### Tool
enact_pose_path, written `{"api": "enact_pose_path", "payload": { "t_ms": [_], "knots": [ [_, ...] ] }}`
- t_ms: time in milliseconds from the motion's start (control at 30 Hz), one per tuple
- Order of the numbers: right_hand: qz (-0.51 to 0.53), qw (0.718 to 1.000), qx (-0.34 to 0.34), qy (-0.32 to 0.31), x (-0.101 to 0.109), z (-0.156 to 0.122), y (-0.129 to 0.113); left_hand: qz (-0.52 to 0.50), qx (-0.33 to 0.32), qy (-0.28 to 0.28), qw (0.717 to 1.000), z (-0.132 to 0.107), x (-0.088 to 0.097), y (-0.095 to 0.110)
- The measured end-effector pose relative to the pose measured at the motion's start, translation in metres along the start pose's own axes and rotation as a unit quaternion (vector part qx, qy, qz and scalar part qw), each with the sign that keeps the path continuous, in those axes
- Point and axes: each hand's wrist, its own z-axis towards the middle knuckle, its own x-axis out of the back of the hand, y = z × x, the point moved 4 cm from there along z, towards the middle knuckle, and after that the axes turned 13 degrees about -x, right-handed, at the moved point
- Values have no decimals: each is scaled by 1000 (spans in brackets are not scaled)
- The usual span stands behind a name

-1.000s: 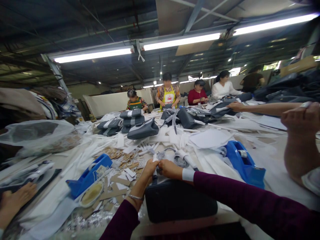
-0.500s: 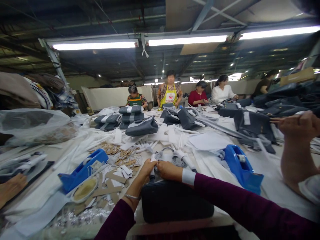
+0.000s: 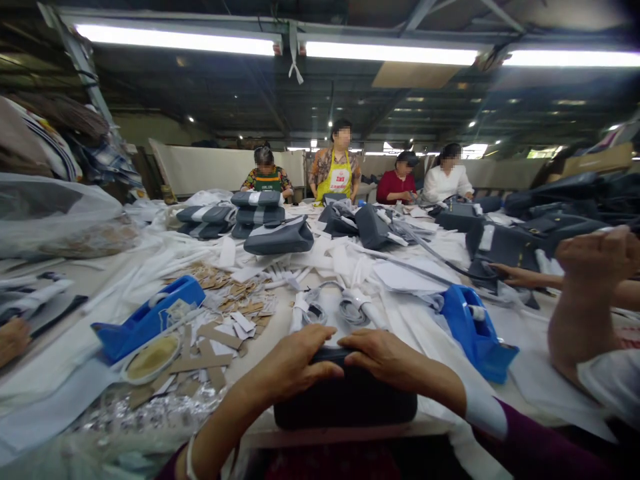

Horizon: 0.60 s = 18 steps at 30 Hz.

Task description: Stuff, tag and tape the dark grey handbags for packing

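A dark bag (image 3: 345, 403) lies at the near edge of the table, in the lower middle of the head view. My left hand (image 3: 300, 357) grips its upper edge, thumb on the near side and fingers over the top. Close beside it, my right hand (image 3: 385, 357) holds the same edge in a similar way. Just behind the bag are its straps (image 3: 354, 311), coiled and partly covered in white wrapping. The bag's far side is hidden by my hands.
Blue tape dispensers stand left (image 3: 150, 317) and right (image 3: 477, 333). Cardboard scraps (image 3: 215, 347) and a round dish (image 3: 151, 359) lie at left. Further back are stacked dark bags (image 3: 257, 213). A co-worker's raised arm (image 3: 587, 300) is at right; another person's hand (image 3: 14, 340) is far left.
My hands have let go of the strap area behind the bag and come back, now apart, onto its upper edge. Another hand has appeared at the right among the bags.
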Motion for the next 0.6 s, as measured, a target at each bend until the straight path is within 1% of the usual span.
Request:
{"api": "enact_pose_path", "payload": {
  "t_ms": [33, 100, 167, 267, 300, 333, 367, 400, 433, 467, 500, 533, 567, 600],
  "knots": [
    [-5, 1000, 6, 3, -1, -2, 0, 14, 4, -36, 999, -1, -5, 6],
    [-19, 1000, 10, 19, -2, -4, 0, 68, 21, -70, 995, -1, -12, 12],
    [-42, 998, 6, 43, -4, -5, 0, 111, 34, -77, 990, 1, -16, 12],
    [-58, 996, 2, 69, -7, -7, 0, 117, 36, -95, 988, 4, -18, 10],
    [-41, 996, 6, 77, -7, -8, 1, 113, 34, -101, 988, 4, -18, 10],
    [-5, 996, 10, 91, -4, -8, 3, 109, 30, -106, 988, 5, -18, 11],
    [49, 992, 10, 118, 0, -9, 6, 105, 27, -107, 988, 5, -18, 11],
    [115, 981, 2, 157, 6, -11, 13, 102, 23, -107, 989, 6, -17, 11],
    [183, 961, -19, 204, 14, -13, 23, 99, 20, -105, 989, 6, -17, 11],
    [245, 935, -52, 252, 20, -16, 36, 94, 17, -104, 990, 7, -17, 11],
    [293, 907, -93, 286, 25, -18, 51, 89, 15, -103, 991, 7, -17, 11],
    [328, 887, -132, 298, 27, -20, 66, 85, 14, -102, 991, 8, -17, 10],
    [356, 875, -164, 284, 27, -20, 80, 83, 15, -100, 991, 8, -18, 10],
    [383, 870, -186, 248, 24, -19, 93, 81, 16, -98, 992, 8, -18, 9]
  ]
}}
